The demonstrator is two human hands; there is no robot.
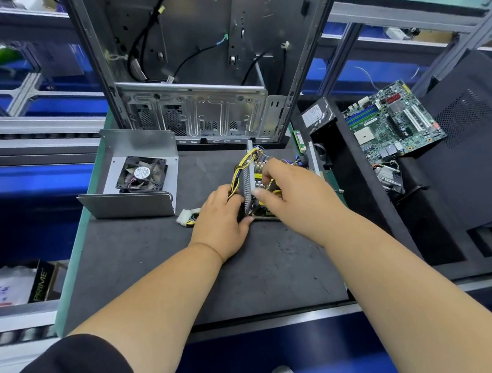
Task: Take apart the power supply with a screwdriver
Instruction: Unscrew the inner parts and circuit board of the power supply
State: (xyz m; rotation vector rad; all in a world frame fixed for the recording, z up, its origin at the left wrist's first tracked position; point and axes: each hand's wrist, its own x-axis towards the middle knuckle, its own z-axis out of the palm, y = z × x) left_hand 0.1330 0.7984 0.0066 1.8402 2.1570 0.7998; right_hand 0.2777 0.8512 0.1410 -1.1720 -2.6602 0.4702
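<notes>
The power supply's open metal base [313, 155] stands on the dark mat, holding its circuit board with a finned heatsink [248, 183] and yellow wires [244, 162]. My left hand [222, 221] grips the near left side of the board and the wire bundle. My right hand [291, 189] reaches over the board, with its fingers curled on parts by the heatsink. The removed grey cover [139, 201] with its black fan [142, 174] lies to the left. A white connector [184, 218] trails from the wires. No screwdriver is visible.
An empty computer case [199, 113] stands upright behind the power supply. A green motherboard [394, 122] and a hard drive [317, 116] lie at the right in a black foam tray beside a black side panel [473, 148]. Conveyor rails run at the left.
</notes>
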